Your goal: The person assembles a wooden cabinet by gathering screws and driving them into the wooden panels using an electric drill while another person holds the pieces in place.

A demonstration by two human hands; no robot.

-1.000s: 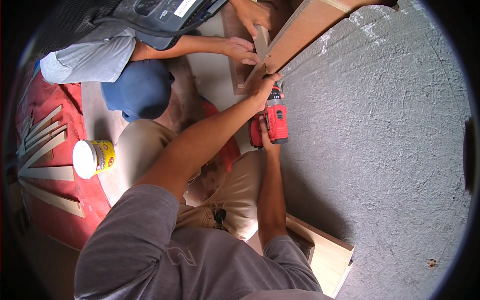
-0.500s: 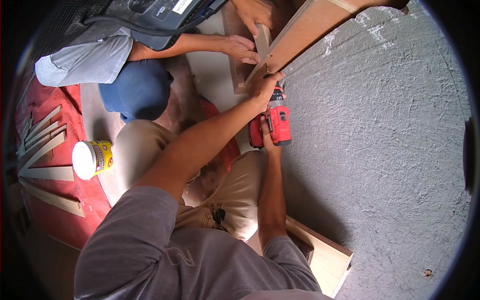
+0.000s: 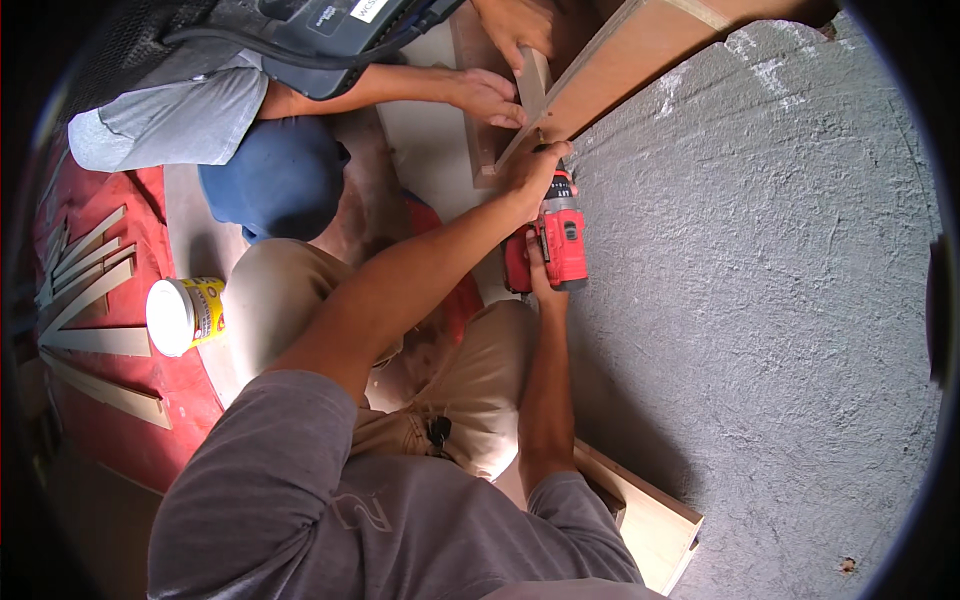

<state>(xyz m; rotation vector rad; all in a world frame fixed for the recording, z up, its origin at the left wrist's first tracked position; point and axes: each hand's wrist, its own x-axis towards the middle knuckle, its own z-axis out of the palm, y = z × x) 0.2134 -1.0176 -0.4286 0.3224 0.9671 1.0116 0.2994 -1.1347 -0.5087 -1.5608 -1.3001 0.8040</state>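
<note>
Gripping a red-and-black cordless drill by its handle, with the right hand closed round it and partly hidden beneath the body. Holding it just beside a rough grey cement surface. Farther forward, wrapping the left hand round the drill's nose; cannot tell how tightly. Aiming at the near end of a brown wooden panel; cannot tell whether touching. Facing, beyond, a co-worker's hands at a pale wooden batten beside the panel.
</note>
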